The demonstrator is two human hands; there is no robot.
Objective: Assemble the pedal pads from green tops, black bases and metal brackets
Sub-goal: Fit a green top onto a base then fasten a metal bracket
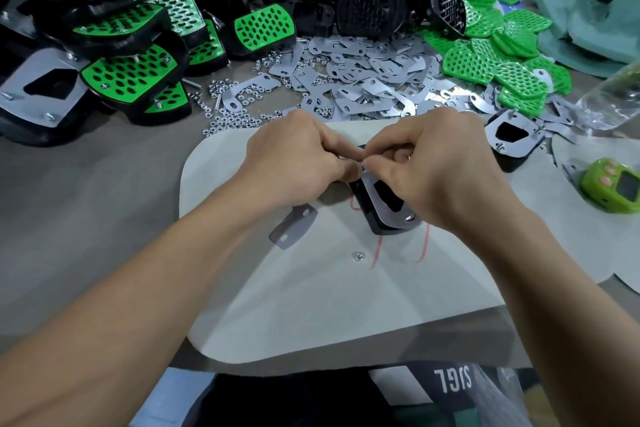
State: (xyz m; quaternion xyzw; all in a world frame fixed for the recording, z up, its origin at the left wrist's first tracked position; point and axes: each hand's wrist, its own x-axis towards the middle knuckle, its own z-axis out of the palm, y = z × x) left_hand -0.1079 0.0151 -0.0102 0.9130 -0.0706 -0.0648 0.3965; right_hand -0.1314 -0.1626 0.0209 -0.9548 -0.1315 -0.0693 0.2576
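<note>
A pedal pad lies upside down on the pale mat, its black base showing under a metal bracket plate with a screw end near the lower corner. My left hand grips the pad's far left edge. My right hand pinches something small, too small to name, at the pad's top corner, fingertips meeting those of the left hand. A loose metal bracket and a single nut lie on the mat nearby.
Finished green-and-black pads are stacked at the left. Black bases pile at the back, green tops at the right, brackets and nuts between. Another upturned pad, a clear bottle and a green gadget sit right.
</note>
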